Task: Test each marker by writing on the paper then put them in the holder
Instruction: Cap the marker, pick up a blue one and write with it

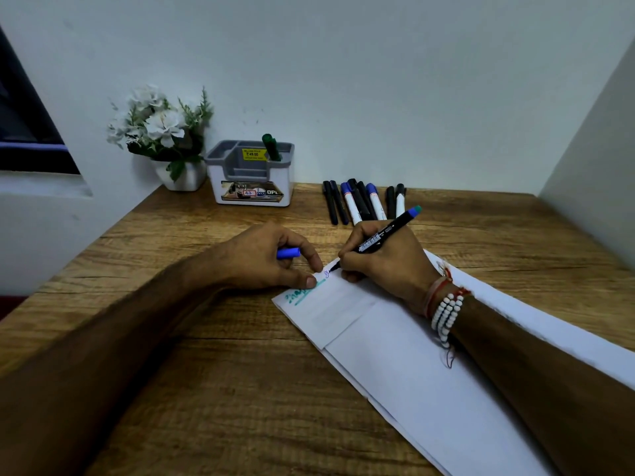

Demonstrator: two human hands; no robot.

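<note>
Right hand [385,259] writes on paper [412,365] with black marker [381,237]; left hand [261,255] holds blue cap [288,253].

In front of the holder [216,173] we've got bare desk [192,235], open right down to our left hand [261,255]. Right of the holder, a bare strip, then the row of markers [364,201] lying flat. The plant [161,128] crowds the holder's left side, the wall [343,80] closes off behind it. From above, a green marker [271,147] stands in its back right slot; the other slots gape open.

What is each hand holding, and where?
The right hand pinches a black marker near its tip; the left hand curls round a blue cap.
</note>
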